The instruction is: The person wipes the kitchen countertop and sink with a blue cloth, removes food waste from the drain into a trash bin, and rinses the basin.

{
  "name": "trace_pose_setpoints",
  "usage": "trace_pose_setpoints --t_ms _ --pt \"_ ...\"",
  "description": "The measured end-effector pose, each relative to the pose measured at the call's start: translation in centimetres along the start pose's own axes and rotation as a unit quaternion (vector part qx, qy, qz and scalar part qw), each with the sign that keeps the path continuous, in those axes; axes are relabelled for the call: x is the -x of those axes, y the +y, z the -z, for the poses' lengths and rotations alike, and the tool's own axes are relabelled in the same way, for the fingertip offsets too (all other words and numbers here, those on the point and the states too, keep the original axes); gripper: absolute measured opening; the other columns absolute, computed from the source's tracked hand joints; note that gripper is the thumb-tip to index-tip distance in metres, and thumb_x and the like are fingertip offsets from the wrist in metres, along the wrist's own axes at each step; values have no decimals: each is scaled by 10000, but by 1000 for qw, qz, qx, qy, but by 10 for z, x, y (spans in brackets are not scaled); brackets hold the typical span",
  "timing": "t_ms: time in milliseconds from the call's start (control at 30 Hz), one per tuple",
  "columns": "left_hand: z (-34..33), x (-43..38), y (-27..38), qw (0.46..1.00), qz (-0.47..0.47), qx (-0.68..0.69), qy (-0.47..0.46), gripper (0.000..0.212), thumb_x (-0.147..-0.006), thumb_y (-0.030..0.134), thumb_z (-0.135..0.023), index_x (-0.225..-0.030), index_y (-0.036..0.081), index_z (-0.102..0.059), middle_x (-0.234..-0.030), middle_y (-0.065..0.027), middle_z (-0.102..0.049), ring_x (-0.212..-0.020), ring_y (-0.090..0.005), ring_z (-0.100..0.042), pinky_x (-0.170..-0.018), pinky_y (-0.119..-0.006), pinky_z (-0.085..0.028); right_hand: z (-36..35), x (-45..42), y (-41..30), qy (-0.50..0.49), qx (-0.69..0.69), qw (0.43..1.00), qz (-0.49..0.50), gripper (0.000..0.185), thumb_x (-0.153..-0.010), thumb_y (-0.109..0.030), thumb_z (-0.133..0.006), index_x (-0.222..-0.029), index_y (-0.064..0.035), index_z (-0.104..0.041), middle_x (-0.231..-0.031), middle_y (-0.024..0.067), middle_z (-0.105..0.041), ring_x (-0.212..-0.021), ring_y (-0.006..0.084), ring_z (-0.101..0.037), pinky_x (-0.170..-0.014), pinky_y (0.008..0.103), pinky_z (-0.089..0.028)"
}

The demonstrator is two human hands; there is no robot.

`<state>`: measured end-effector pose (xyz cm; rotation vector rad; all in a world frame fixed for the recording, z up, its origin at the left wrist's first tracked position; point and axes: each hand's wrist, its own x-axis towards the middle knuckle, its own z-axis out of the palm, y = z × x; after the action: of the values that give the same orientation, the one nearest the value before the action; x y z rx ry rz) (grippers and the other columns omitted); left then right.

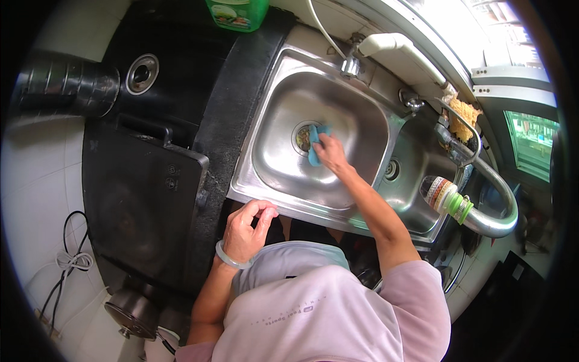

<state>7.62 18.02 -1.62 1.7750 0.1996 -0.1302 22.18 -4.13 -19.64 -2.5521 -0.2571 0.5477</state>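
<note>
Inside the larger stainless-steel sink basin (280, 158), my right hand (331, 153) grips a blue cleaning cloth (314, 156). The cloth lies at the right edge of the drain (302, 138) and covers part of it. Bits of food waste (303, 134) show in the drain. My left hand (248, 228) hovers at the sink's front rim, a bracelet on its wrist. Its fingers are loosely curled, thumb and fingertips close together, with nothing seen between them.
A smaller basin (409, 158) adjoins on the right, with a curved metal faucet (493, 199) and filter nozzle (441, 192) over it. Left stands a black counter with a black board (149, 194). A green bottle (239, 16) stands behind; a loofah (463, 118) hangs by the faucet.
</note>
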Motion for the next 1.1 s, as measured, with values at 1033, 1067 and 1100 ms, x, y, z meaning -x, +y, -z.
trace_pose_setpoints --t_ms 1033,1067,1100 --pt "-148 137 -34 982 112 56 140 104 -844 72 -503 -845 -22 -547 -741 -88 -604 -675 -136 -607 -599 -238 -478 37 -23 -9 -22 166 973 156 307 -771 -291 -559 -833 7 -519 -756 245 -583 -732 400 -568 -669 459 -439" --pt "-155 141 -30 988 80 24 131 98 -840 66 -505 -843 -23 -546 -741 -89 -604 -674 -141 -610 -594 -242 -479 36 -21 -4 -26 166 973 160 307 -771 -291 -559 -833 7 -519 -756 245 -583 -732 400 -568 -669 459 -439" --pt "-157 143 -26 990 46 -12 132 91 -837 60 -507 -841 -23 -546 -742 -91 -604 -672 -147 -613 -589 -245 -479 44 -21 -17 -7 154 973 174 293 -770 -286 -560 -823 0 -523 -729 231 -586 -706 402 -569 -654 464 -444"
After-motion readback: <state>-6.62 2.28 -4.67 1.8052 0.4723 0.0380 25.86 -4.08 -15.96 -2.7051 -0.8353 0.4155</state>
